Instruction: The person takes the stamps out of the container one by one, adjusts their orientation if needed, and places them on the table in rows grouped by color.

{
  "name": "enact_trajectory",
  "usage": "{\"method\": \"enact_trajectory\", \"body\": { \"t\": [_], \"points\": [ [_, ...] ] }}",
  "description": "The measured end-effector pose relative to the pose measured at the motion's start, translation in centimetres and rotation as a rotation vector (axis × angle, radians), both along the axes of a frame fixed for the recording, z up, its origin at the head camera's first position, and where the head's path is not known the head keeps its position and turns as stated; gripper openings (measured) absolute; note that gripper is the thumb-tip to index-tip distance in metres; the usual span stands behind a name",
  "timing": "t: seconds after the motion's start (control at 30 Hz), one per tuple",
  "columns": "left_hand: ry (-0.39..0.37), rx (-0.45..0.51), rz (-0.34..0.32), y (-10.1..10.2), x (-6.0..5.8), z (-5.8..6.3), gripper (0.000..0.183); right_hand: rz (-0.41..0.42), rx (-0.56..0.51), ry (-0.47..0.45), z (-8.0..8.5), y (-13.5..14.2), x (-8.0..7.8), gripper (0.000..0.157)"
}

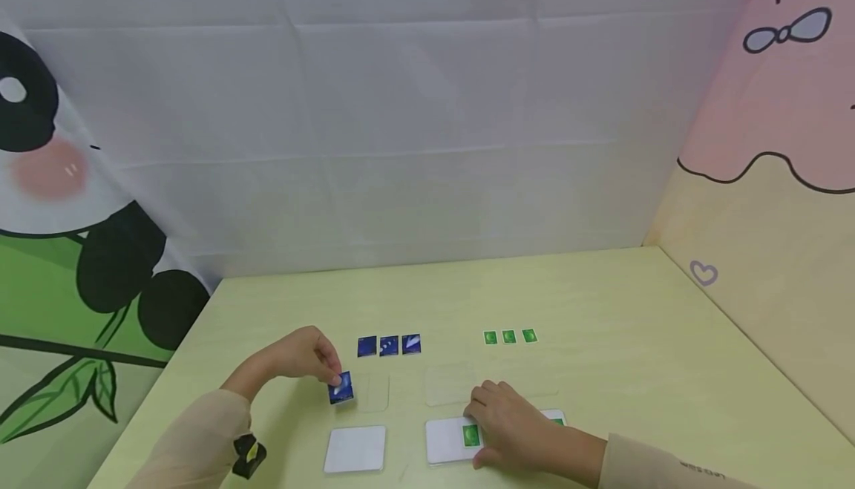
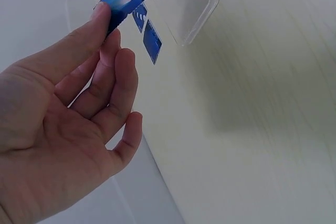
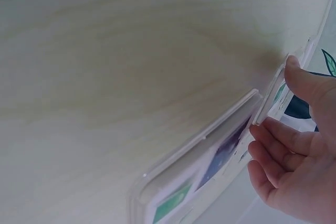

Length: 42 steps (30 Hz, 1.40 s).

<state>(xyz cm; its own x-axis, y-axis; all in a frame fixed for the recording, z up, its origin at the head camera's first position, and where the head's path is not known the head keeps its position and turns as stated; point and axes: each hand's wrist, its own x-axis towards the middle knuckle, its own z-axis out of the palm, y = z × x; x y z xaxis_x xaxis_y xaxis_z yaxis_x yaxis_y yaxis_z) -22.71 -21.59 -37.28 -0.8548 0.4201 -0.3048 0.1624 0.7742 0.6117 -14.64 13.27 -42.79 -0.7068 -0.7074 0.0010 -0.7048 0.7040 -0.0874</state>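
My left hand [image 1: 303,355] pinches a blue stamp [image 1: 341,388] between thumb and fingers, raised above the left side of the table. Pale streaks and small print show on the stamp [image 2: 123,1] in the left wrist view, along with its toothed edges. My right hand [image 1: 510,430] spans a white-backed clear case [image 1: 444,441], thumb at its near edge and fingers at its far edge. A green stamp [image 1: 471,435] lies in that case. Just beyond the hand, a second case [image 3: 202,140] holds a green stamp [image 3: 172,202] and a dark blue one [image 3: 223,150].
Three blue stamps [image 1: 389,346] lie in a row farther back, and three green stamps [image 1: 509,336] to their right. A white case [image 1: 355,450] without a stamp sits near the front left. Clear lids [image 1: 372,392] lie behind the cases. Cloth walls [image 1: 427,140] border the table.
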Motion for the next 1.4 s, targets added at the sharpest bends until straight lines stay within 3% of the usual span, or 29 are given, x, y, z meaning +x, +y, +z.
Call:
{"method": "enact_trajectory", "body": {
  "t": [0.9,1.4],
  "points": [
    [0.013,-0.049,0.018,-0.4,-1.7,-0.1,0.011,0.017,-0.012,0.051,-0.2,0.1,0.0,0.054],
    [0.018,-0.038,0.015,-0.5,-2.4,-0.1,0.010,0.012,-0.003,0.033,-0.2,0.1,-0.1,0.055]
  ]
}}
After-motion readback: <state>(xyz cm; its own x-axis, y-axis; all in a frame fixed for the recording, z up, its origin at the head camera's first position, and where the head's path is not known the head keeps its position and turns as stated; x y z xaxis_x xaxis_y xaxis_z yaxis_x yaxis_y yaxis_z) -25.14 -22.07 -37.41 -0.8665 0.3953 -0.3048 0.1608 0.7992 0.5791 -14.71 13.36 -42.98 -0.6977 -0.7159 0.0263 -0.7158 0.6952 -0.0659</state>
